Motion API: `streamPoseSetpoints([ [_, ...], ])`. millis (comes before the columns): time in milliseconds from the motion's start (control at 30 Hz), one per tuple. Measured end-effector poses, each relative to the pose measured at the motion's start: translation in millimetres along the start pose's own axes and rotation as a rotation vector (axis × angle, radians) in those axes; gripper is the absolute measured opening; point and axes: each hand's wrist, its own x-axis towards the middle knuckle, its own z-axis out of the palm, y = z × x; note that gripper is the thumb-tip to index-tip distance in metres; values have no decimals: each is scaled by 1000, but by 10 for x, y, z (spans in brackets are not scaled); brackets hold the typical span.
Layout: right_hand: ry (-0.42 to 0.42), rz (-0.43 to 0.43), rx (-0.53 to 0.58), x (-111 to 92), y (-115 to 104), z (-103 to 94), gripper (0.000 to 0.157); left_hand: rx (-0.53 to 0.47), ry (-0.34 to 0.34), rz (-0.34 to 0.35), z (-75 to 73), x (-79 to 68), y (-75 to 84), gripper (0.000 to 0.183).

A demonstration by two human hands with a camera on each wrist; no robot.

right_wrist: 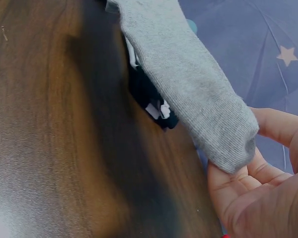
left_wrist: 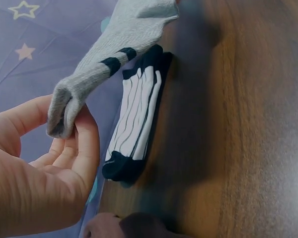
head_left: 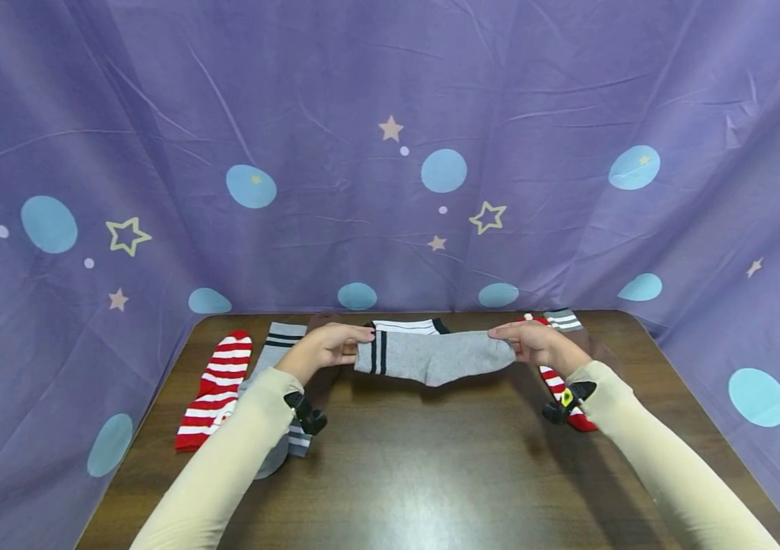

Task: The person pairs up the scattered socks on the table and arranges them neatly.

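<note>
A light grey sock with two black stripes near its cuff is stretched sideways above the table. My left hand pinches the cuff end; in the left wrist view that hand has thumb and fingers on the cuff's opening. The toe end is pinched by my right hand, and the right wrist view shows that hand at the toe of the sock. Behind and below it lies a white sock with dark lines and dark ends, partly hidden in the head view.
Left on the wooden table lie a red-and-white striped sock and grey striped socks, partly under my left arm. At the right are another red-and-white sock and a brown one with a grey striped cuff. A purple curtain surrounds the table.
</note>
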Motion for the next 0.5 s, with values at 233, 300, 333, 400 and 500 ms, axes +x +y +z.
streamPoseSetpoints([
  [233, 12, 9, -36, 59, 66, 58, 7, 42, 35, -24, -51, 30, -92, 47],
  [300, 8, 13, -37, 75, 86, 78, 8, 55, 44, -20, -56, 42, -120, 47],
  [333, 5, 15, -37, 83, 96, 86, 8, 59, 55, -18, -57, 48, -134, 46],
  [400, -5, 17, -35, 96, 115, 104, 9, 77, 75, -18, -58, 54, -158, 45],
  [500, -10, 23, -27, 123, 152, 128, 10, 100, 102, -24, -50, 59, -177, 45],
])
